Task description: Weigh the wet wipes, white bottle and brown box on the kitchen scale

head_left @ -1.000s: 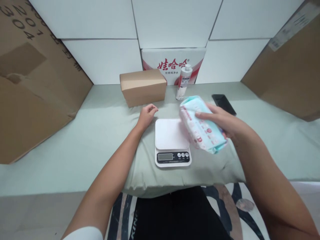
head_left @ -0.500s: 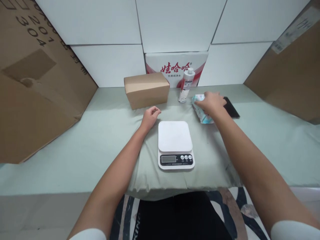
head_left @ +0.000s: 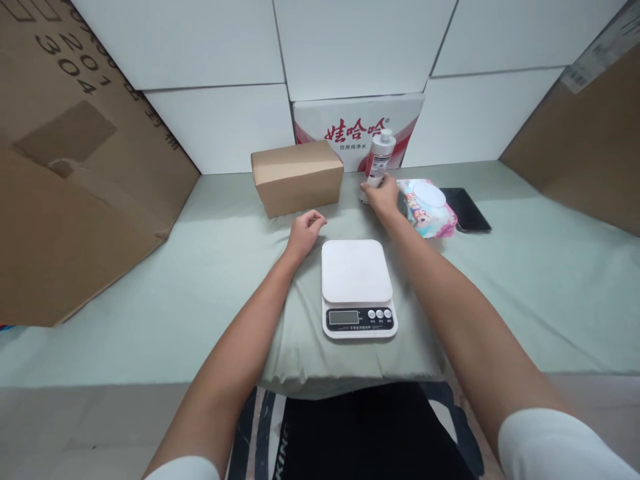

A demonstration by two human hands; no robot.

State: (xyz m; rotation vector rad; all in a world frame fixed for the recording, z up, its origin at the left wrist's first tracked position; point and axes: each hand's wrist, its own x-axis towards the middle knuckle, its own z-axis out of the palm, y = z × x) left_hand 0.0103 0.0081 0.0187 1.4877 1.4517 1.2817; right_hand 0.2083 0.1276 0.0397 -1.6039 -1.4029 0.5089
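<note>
Near the bottom centre of the frame we see a white kitchen scale (head_left: pixel 357 283) on a green cloth-covered surface (head_left: pixel 150 287), with our left hand (head_left: pixel 306 229) resting just up and left of it, fingers curled loosely on nothing. Farther up, our right hand (head_left: pixel 382 197) wraps the base of the upright white bottle (head_left: pixel 379 159). A wet-wipes pack (head_left: pixel 428 207) lies just right of it, then a black phone (head_left: pixel 466 209); a brown cardboard box (head_left: pixel 297 176) sits left of the bottle.

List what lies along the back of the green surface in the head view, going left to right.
Cardboard box → white bottle, with the right hand at its base → wet wipes pack → black phone.
</note>
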